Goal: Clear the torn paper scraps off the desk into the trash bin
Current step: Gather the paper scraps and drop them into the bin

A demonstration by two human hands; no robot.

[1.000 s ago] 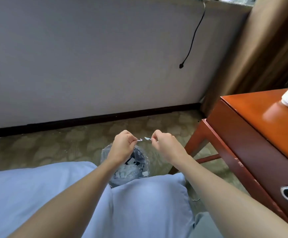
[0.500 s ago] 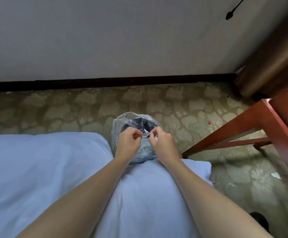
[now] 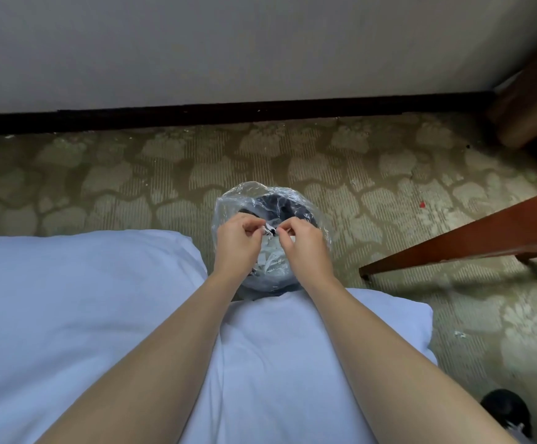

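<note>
Left hand (image 3: pixel 235 243), right hand (image 3: pixel 305 249): fingers curled, thumb and forefinger of each pinching a small white torn paper scrap (image 3: pixel 268 230). It spans the narrow gap between the fingertips, long axis running hand to hand. One piece or two: cannot tell. The round dark trash bin lined with clear plastic film (image 3: pixel 248 191) sits directly below the fingertips, equally near both hands. Judgement: loosening both pinches should drop the scrap straight in.
</note>
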